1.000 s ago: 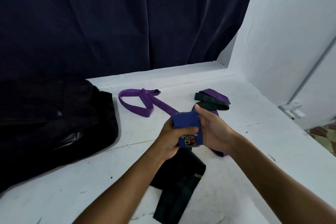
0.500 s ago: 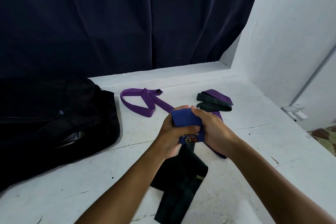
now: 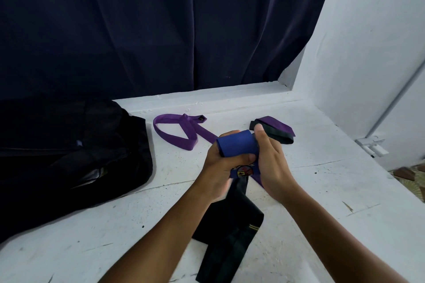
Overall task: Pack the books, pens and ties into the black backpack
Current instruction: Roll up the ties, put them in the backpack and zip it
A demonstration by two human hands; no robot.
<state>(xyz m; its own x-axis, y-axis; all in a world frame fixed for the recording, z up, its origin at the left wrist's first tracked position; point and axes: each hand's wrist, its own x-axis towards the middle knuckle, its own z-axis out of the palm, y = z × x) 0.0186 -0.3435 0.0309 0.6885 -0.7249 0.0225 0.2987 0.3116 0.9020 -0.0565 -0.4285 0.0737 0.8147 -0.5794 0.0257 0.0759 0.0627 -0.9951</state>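
Both hands meet over the middle of the white bench [image 3: 322, 167], working on a blue tie [image 3: 236, 146] rolled into a thick wad; the left hand [image 3: 218, 167] has its grip closed around the roll from the left and below, thumb laid across its lower edge; the right hand [image 3: 271, 163] closes its grip on the right end of the same roll, thumb pointing up beside it; a crest patch [image 3: 243, 172] in yellow, red and black shows on the stretch of blue tie hanging just under the fingers.

A purple tie [image 3: 174, 135] lies on the bench beyond the hands, its loop and knot toward the curtain and its strip running back under the hands; its wide end [image 3: 276, 128], folded with a dark lining, lies just past the right thumb; a black tie [image 3: 230, 232] with thin gold stripes lies flat on the bench under the forearms, nearer the person.

The black backpack [image 3: 69, 156] sits slumped at the left of the bench, well apart from the hands; whether its top is open cannot be told; a dark blue curtain [image 3: 161, 30] hangs behind, and a white wall [image 3: 368, 53] closes the right side.
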